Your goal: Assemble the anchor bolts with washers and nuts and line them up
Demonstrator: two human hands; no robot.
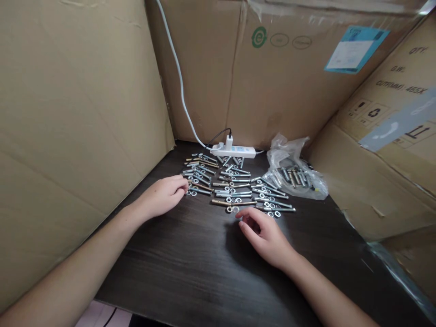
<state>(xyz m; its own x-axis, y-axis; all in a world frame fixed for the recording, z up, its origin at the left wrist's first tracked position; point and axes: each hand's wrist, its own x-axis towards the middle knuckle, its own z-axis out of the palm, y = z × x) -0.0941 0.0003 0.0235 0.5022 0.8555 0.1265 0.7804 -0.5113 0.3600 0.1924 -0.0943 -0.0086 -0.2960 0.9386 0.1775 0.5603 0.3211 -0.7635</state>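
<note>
Bolts, metal sleeves, nuts and washers lie in rows on the dark table (190, 259). My left hand (165, 195) is at the left rows, its fingertips drawn together at the ends of a brownish bolt (202, 185) and a silver bolt (200, 191). Whatever those fingertips pinch is hidden. Just in front of the middle rows hovers my right hand (265, 234), fingers curled with a gap between thumb and forefinger, holding nothing visible. Its forefinger is close to a washer (235, 210) and a nut (229, 210). Above them lies a brass-coloured sleeve with a bolt (235, 203).
Behind the rows is a white power strip (235, 151) with a plugged-in charger (229, 142) and a white cable (179, 72). A clear plastic bag (288, 152) with more bolts (296, 176) lies right. Cardboard boxes (289, 91) wall the table on three sides.
</note>
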